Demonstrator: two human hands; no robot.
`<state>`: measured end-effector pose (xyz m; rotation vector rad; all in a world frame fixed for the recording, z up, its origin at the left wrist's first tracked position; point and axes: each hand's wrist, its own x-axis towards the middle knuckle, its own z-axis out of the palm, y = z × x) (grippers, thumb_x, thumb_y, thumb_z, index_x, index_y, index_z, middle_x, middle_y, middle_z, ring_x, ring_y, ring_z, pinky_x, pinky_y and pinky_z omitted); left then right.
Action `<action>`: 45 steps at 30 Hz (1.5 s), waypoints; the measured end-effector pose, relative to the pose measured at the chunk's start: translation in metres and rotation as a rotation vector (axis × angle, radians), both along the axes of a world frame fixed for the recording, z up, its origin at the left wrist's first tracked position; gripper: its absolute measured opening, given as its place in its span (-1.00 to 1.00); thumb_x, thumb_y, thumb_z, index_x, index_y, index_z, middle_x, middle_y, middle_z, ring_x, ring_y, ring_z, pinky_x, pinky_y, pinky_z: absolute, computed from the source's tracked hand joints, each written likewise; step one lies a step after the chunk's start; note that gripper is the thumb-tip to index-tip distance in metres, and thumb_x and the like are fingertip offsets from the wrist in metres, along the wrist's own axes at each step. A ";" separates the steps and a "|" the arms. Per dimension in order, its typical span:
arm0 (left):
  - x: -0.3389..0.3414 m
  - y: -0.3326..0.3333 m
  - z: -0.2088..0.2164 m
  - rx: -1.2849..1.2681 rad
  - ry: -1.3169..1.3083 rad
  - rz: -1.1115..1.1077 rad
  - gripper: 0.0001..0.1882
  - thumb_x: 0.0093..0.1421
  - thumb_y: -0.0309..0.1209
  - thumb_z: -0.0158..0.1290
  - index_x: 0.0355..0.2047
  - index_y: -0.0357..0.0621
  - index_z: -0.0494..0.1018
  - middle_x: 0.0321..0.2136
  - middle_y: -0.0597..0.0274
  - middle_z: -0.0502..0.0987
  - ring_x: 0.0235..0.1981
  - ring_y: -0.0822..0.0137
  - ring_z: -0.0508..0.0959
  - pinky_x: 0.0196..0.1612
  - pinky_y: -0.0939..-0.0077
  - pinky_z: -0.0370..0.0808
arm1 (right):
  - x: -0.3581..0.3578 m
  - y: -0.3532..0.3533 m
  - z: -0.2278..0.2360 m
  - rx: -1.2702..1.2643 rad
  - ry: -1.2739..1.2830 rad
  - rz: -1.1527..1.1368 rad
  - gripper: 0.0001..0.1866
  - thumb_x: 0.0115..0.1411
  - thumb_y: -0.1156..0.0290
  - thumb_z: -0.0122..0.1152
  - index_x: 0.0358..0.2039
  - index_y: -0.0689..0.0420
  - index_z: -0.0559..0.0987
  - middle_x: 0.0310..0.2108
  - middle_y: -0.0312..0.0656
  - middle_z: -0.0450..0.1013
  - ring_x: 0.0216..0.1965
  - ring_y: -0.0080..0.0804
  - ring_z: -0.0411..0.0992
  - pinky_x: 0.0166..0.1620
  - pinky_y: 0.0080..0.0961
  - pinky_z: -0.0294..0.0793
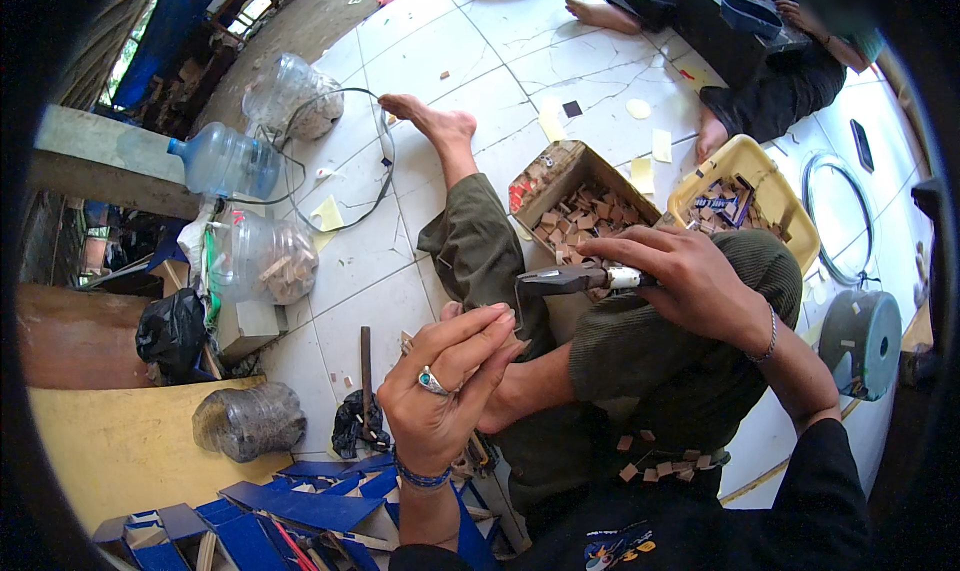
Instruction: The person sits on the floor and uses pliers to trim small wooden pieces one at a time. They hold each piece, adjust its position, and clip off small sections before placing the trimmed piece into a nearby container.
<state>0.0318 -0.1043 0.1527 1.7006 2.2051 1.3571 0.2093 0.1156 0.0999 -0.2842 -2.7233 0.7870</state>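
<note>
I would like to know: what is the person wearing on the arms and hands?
The left hand has a silver-coloured ring with a blue-green stone, and a blue bracelet at the wrist. The right hand has a thin silver-coloured chain at its wrist. The sleeves are black.

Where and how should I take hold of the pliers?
I'd take the pliers by the white-covered handle, coming from the right and over the top, as the right hand does. Their dark metal head points left, toward the left hand, so holding the handle end should leave the head free.
</note>
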 end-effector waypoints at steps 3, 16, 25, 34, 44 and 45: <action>0.000 0.001 0.000 -0.015 0.031 -0.013 -0.65 0.02 -0.64 0.38 -0.14 -0.14 0.70 -0.12 0.15 0.70 -0.14 0.21 0.71 0.14 0.22 0.60 | 0.000 0.000 -0.001 0.011 -0.010 0.007 -0.19 0.01 0.58 0.36 0.32 -0.22 0.44 -0.12 -0.12 0.57 -0.11 0.00 0.58 -0.04 -0.15 0.59; 0.002 0.005 -0.015 0.089 -0.561 -0.005 -0.50 0.19 -0.63 0.30 0.15 -0.25 0.48 -0.06 0.04 0.64 -0.06 0.23 0.68 0.06 0.33 0.64 | 0.000 -0.002 -0.007 0.043 -0.027 -0.037 -0.22 0.00 0.54 0.37 0.28 -0.17 0.43 -0.10 -0.16 0.54 -0.07 -0.05 0.56 0.02 -0.17 0.55; 0.010 0.006 -0.032 -0.013 -0.943 0.024 -0.78 0.40 -0.51 0.12 0.01 -0.34 0.47 -0.21 0.02 0.64 -0.21 0.33 0.69 -0.10 0.47 0.68 | -0.003 -0.005 -0.016 0.148 -0.064 -0.035 -0.27 0.02 0.47 0.38 0.26 -0.16 0.42 -0.12 -0.19 0.53 -0.15 -0.14 0.55 -0.03 -0.23 0.52; 0.014 -0.007 -0.045 -0.032 -0.915 0.073 -0.82 0.41 -0.47 0.13 -0.11 -0.39 0.52 -0.33 0.02 0.69 -0.35 0.33 0.72 -0.17 0.49 0.68 | -0.005 -0.008 -0.015 0.228 -0.128 0.062 -0.42 0.16 0.38 0.31 0.22 -0.12 0.41 -0.20 -0.19 0.50 -0.31 -0.16 0.53 -0.16 -0.28 0.50; 0.015 -0.024 -0.046 -0.057 -1.243 0.075 -0.79 0.41 -0.41 0.13 -0.16 -0.38 0.51 -0.33 -0.06 0.68 -0.35 0.27 0.73 -0.23 0.46 0.72 | -0.009 -0.013 -0.014 0.594 -0.127 0.073 -0.35 0.18 0.41 0.25 0.30 -0.10 0.33 -0.13 -0.18 0.41 -0.30 -0.29 0.47 -0.17 -0.32 0.44; 0.013 -0.023 -0.045 -0.054 -1.287 0.072 -0.79 0.41 -0.40 0.13 -0.17 -0.38 0.51 -0.32 -0.07 0.68 -0.35 0.26 0.73 -0.24 0.47 0.72 | -0.009 -0.013 -0.014 0.654 -0.102 0.061 -0.33 0.17 0.41 0.29 0.31 -0.09 0.33 -0.10 -0.21 0.39 -0.30 -0.32 0.45 -0.17 -0.33 0.42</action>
